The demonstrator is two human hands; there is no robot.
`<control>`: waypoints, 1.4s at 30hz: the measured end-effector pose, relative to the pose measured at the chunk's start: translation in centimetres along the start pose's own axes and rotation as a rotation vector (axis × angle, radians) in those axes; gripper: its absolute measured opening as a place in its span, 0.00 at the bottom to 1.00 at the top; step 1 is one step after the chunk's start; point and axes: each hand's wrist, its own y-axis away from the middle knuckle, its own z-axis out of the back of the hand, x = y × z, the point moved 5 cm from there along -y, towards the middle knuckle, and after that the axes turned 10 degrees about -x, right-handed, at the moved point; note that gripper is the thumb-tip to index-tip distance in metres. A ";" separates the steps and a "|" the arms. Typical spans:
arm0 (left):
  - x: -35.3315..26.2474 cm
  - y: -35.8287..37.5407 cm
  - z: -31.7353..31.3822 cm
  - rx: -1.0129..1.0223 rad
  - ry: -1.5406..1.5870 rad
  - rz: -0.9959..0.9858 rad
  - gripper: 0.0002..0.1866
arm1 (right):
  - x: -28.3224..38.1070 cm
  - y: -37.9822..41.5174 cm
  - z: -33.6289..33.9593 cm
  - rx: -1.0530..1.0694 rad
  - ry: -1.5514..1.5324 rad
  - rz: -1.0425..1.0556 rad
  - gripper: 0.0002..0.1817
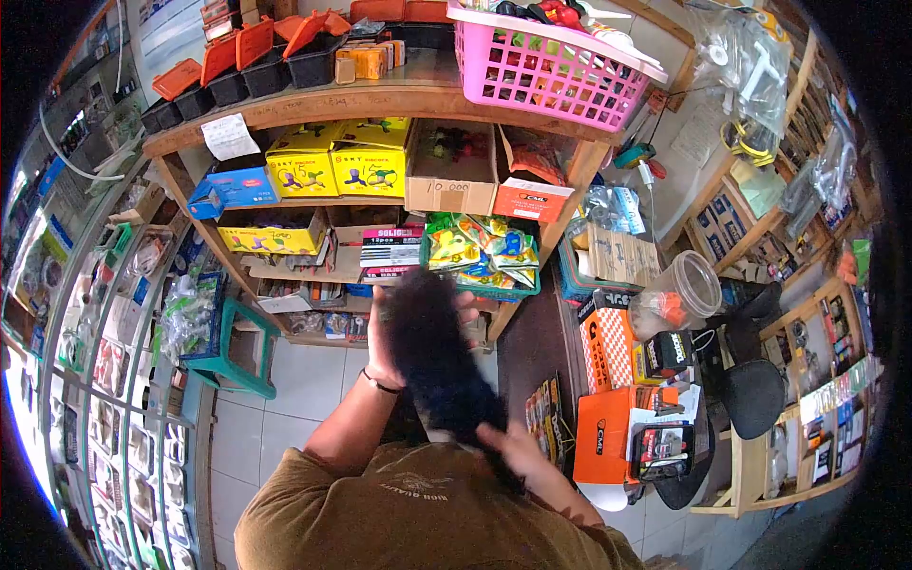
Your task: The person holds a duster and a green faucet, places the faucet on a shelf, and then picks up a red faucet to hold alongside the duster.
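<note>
The left hand [388, 332] supports the dark cloth [439, 351] with half-open grip; the right hand [511, 448] has closed grip at near end.

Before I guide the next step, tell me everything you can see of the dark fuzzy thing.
The dark fuzzy thing is long, thick and near black, with a soft, furry-looking surface and blurred edges. It slants from the left hand, which cups its upper part, down to the right hand, gripping near its lower end. It is held up before the chest, in front of the shelves. Its exact material and any handle can't be made out.
</note>
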 end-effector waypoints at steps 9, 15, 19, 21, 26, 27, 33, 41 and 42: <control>-0.1 0.7 1.2 0.104 -0.015 -0.004 0.47 | 1.8 1.4 -1.7 0.198 0.128 0.012 0.23; -1.0 1.2 -0.1 0.258 -0.023 -0.001 0.43 | -1.0 0.6 -1.3 0.086 0.050 0.260 0.19; -0.8 0.1 1.5 -0.059 0.073 -0.109 0.46 | -0.3 0.9 0.1 0.058 -0.274 -0.374 0.21; -1.1 0.0 1.7 -0.171 0.118 -0.182 0.47 | 2.3 1.6 -1.0 0.051 0.010 -0.123 0.22; -1.1 0.2 0.1 0.008 -0.006 -0.065 0.48 | 1.0 1.0 -0.3 0.112 -0.115 -0.234 0.24; -1.4 -0.3 1.2 -0.125 -0.033 -0.159 0.48 | 0.4 0.7 0.1 0.093 -0.240 -0.290 0.24; 0.0 0.1 -0.4 0.139 0.021 0.054 0.49 | 2.0 1.5 -1.7 0.154 0.247 0.470 0.33; -0.3 0.3 -0.6 0.131 -0.060 0.032 0.44 | -0.1 -0.5 -0.7 0.057 0.073 0.281 0.21; -0.4 -0.2 -0.4 0.179 -0.063 0.040 0.47 | -0.1 -0.5 -0.7 0.083 0.093 0.251 0.21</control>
